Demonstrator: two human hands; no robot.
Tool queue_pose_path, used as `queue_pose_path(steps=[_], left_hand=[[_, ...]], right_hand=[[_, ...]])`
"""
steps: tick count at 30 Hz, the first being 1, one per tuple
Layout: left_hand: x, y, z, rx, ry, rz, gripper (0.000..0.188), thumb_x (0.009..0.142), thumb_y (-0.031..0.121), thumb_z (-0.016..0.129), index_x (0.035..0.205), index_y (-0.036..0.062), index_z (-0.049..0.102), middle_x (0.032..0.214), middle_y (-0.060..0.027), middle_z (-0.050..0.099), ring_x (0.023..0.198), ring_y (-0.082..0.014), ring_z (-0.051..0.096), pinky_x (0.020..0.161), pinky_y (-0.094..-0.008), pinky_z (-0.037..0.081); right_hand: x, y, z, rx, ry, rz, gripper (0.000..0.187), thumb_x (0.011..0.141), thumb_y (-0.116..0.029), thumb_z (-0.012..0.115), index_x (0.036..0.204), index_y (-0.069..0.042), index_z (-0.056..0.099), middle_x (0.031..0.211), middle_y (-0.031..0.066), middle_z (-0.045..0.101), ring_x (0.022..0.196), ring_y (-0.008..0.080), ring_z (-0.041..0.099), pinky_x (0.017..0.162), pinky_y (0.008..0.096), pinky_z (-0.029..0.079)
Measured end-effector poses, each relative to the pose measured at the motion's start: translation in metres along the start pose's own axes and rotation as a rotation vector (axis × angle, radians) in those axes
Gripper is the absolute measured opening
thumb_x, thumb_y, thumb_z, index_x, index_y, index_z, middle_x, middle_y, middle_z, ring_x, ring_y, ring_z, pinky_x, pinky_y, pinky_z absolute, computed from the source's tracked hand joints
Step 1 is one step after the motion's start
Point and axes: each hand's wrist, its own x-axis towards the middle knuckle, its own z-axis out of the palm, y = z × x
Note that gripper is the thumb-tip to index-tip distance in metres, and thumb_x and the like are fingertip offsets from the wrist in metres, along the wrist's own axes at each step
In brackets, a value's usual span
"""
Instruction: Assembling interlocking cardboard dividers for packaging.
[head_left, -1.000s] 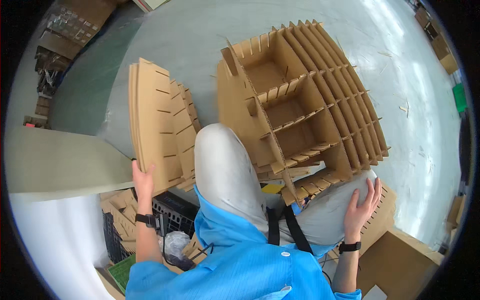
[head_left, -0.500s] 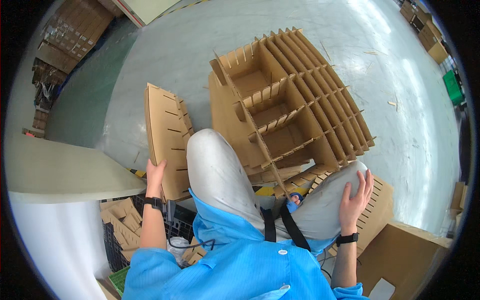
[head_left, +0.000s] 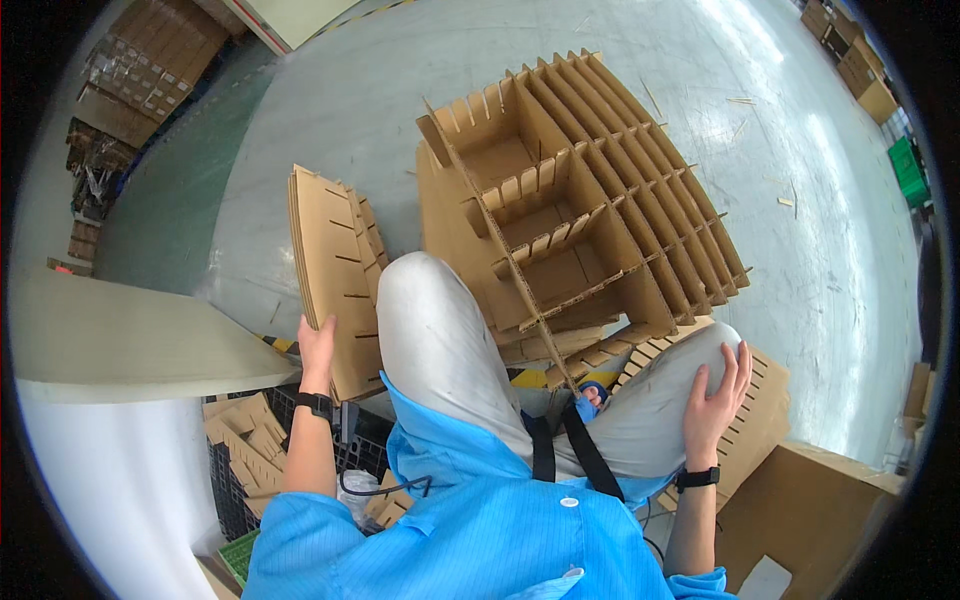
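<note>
Fingers of the left hand point(head_left: 317, 340) curl around the lower edge of a stack of slotted cardboard sheets point(head_left: 335, 270) standing upright on the grey floor point(head_left: 330, 110), just left of the cardboard divider grid point(head_left: 575, 210). The right hand point(head_left: 715, 395) lies spread flat on the person's right knee point(head_left: 660, 400), holding nothing.

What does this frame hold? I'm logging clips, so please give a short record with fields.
setting: workshop floor, grey and green, seen from above
posture: person seated, knees raised
left hand: grips the lower edge of a stack of slotted cardboard sheets, standing on edge
right hand: open, flat on the right knee
in front: cardboard divider grid, partly assembled
right side: slotted sheets and a closed box
lower left: black crate with cardboard pieces
</note>
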Motion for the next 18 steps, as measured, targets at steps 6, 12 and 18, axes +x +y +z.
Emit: queue_pose_path(steps=[6,12,18], left_hand=[[0.006,-0.010,0.002,0.011,0.002,0.040,0.036,0.090,0.012,0.064,0.122,-0.0025,0.056,0.113,-0.0163,0.068,0.101,-0.0246,0.065,0.091,-0.0355,0.048],[0.007,-0.015,0.007,0.035,0.019,0.032,0.037,0.090,0.012,0.064,0.122,-0.0041,0.055,0.115,-0.0193,0.068,0.104,-0.0280,0.066,0.092,-0.0367,0.048],[0.003,-0.006,0.013,0.039,0.021,0.029,0.035,0.091,0.011,0.063,0.121,-0.0050,0.055,0.116,-0.0205,0.067,0.105,-0.0296,0.065,0.093,-0.0374,0.048]], right_hand=[[0.001,-0.002,-0.001,0.012,0.003,-0.016,0.042,0.090,-0.008,0.062,0.132,-0.006,0.055,0.151,0.0157,0.042,0.142,0.0368,0.034,0.116,0.0482,0.028],[0.001,-0.001,0.000,0.015,0.001,-0.009,0.043,0.089,-0.007,0.063,0.132,-0.006,0.055,0.151,0.0160,0.041,0.143,0.0369,0.034,0.116,0.0483,0.029],[0.002,-0.002,0.000,0.012,0.000,-0.001,0.043,0.089,-0.007,0.063,0.131,-0.006,0.055,0.150,0.0162,0.042,0.143,0.0369,0.034,0.116,0.0483,0.029]])
